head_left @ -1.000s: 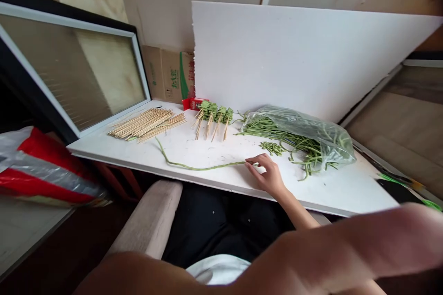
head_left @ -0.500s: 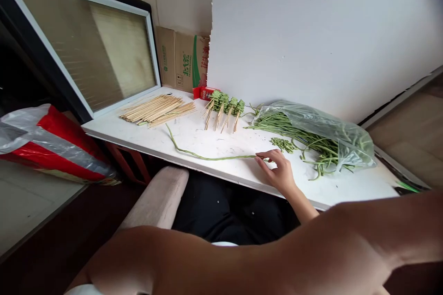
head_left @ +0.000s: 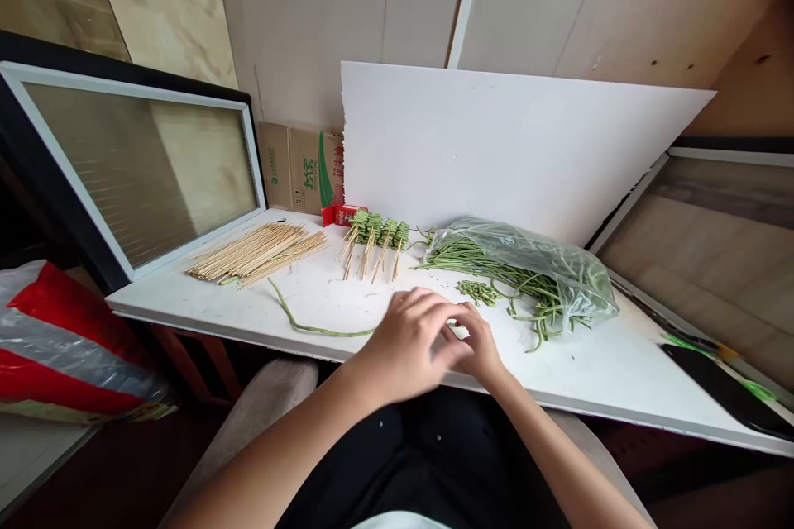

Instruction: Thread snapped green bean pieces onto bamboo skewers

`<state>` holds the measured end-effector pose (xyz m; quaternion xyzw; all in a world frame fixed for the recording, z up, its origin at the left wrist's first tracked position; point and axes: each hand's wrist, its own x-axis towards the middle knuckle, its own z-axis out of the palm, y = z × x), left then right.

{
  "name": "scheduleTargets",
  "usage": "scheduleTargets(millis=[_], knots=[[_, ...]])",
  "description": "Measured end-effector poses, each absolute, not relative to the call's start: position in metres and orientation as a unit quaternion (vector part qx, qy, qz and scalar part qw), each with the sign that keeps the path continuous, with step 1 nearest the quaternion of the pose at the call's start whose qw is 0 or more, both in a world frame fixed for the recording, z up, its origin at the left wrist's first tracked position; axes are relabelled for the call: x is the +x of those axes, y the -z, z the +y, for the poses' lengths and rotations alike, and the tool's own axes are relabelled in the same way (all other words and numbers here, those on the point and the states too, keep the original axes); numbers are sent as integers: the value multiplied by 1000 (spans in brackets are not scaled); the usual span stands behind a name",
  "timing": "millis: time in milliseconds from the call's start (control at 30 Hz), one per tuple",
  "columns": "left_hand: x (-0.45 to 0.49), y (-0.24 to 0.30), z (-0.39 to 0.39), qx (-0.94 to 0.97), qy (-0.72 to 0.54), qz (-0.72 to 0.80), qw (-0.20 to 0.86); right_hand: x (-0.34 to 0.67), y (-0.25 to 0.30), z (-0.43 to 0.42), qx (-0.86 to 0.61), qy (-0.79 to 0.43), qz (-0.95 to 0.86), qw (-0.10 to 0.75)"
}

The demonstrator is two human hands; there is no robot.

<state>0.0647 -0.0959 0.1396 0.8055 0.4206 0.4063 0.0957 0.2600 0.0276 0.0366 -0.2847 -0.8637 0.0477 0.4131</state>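
A single long bean lies curved along the front of the white table, its right end hidden behind my hands. My left hand reaches over that end with fingers curled and thumb bent inward, closed at the bean's end. Facing it, my right hand pinches the same end; the fingertips of both hands meet, and the exact grip is hidden. Beyond them sits a small pile of cut bean pieces. Several skewers of green bean bundles rest farther back, beside loose bamboo skewers.
A clear plastic bag of long beans lies on the table at right. A black phone-like slab is at the right edge. Behind stand a white board, a cardboard box and a framed glass panel.
My left hand has come in over the table and joined my right hand at the bean's end. The view has tilted upward and shifted right.
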Motion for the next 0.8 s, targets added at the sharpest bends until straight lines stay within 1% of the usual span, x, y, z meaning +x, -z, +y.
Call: scheduleTargets(millis=[33, 67, 133, 233, 400, 633, 800], knots=[[63, -124, -78, 797, -377, 470, 51, 259, -37, 27, -283, -55, -858, 424], [60, -107, -61, 791, -344, 506, 29, 259, -37, 27, -281, -67, -851, 438], [53, -76, -36, 793, -297, 530, 38, 257, -37, 26, -275, -92, -840, 458], [45, -50, -20, 787, -302, 534, 69, 256, -37, 24, -275, -107, -836, 463], [44, -47, -20, 767, -358, 519, 117, 254, -42, 19, -274, -109, -836, 463], [49, -49, -23, 767, -396, 493, 110, 254, -46, 20, -251, -109, -845, 460], [55, -54, -28, 776, -385, 487, 111, 252, -46, 17, -264, -120, -834, 469]])
